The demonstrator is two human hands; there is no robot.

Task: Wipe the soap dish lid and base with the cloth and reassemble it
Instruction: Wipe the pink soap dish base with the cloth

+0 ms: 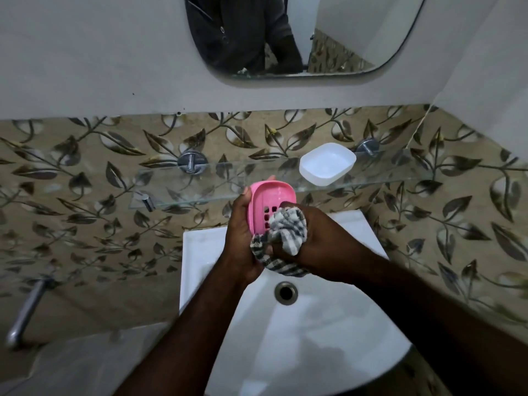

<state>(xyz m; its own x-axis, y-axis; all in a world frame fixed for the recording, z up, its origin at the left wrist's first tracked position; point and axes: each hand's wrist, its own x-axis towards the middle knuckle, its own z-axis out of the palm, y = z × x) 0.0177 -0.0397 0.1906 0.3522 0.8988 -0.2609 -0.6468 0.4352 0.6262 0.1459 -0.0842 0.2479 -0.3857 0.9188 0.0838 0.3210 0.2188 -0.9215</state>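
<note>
While the left hand [243,232] grips the pink base [270,204], long axis toward 12 o'clock, the right hand [323,247] bunches the cloth [285,232] at its 5 o'clock corner; white lid [327,163] on glass shelf [177,192], 1 o'clock, nearer the right hand.

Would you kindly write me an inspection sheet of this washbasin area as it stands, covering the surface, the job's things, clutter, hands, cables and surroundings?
Surface: white washbasin, bare around the drain; glass shelf on the wall above it.
Job's things: pink slotted soap dish part held over the basin; checked cloth pressed into it; white soap dish part open side up on the shelf, apart from the pink one.
Clutter: nothing seen.
Hands: left hand grips the pink part's edge; right hand bunches the cloth.
Cables: nothing seen.
Surroundings: leaf-patterned tiles, mirror, metal tap at lower left.
</note>
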